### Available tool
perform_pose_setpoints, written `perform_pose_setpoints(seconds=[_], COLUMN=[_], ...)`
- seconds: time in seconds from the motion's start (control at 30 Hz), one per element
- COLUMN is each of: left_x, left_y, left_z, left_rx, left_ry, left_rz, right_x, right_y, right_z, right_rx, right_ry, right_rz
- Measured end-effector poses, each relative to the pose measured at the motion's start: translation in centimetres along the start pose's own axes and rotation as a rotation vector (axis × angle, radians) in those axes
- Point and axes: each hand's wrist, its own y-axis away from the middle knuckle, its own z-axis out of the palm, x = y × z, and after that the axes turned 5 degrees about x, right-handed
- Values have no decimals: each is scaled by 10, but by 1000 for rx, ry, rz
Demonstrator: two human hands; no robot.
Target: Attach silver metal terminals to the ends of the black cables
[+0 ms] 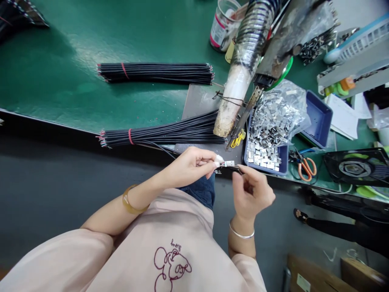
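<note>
My left hand (199,162) is closed in a pinch, with white covers on its thumb and fingertip. Just past those tips is a small silver metal connector, like a USB plug (230,163). My right hand (252,188) is closed at the connector's other side, its fingers on a thin black cable (238,170) that is mostly hidden. Beyond my left hand lies a bundle of black cables (170,132) tied with a red band; a loose strand runs from it behind my left wrist. A blue tray (284,160) of silver connectors (263,156) stands beyond my right hand.
Another tied cable bundle (158,73) lies farther back on the green table (136,32). A wrapped duct (234,89) and a metal arm (279,52) hang over the bench. Orange-handled scissors (306,168), a black fan (355,167) and an empty-looking blue tray (317,117) are at right.
</note>
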Motion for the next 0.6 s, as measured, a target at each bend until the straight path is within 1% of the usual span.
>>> perform_pose_setpoints(seconds=[0.1,0.17,0.2,0.23,0.3,0.33,0.37,0.43,0.5,0.53,0.6], left_x=[-1,-2,-3,-4,-6,-7,-9,-12,-14,-14,-14], left_y=[-1,-1,-1,-1,-1,-1,-1,-2,-3,-4,-5], left_z=[-1,-1,-1,-1,1,3,4,8,10,11,13], left_rx=[0,-13,-16,-16,-3,14,36,90,146,168,203], left_ry=[44,49,42,26,-25,-46,-59,-56,-46,-47,-64], left_rz=[15,17,17,18,26,37,49,75,88,89,94], right_x=[-4,-5,-4,-3,-2,-2,-2,-2,-4,-4,-5], right_y=[-1,-2,-3,-4,-5,-6,-7,-9,-12,-14,-15], right_z=[3,7,9,10,10,8,6,2,-2,-3,-5], right_rx=[-124,-144,-147,-157,-174,-155,-108,59,215,255,261], right_ry=[93,103,86,55,-38,-86,-134,-230,-302,-314,-255], right_rz=[-180,-245,-244,-207,-47,50,139,242,247,236,198])
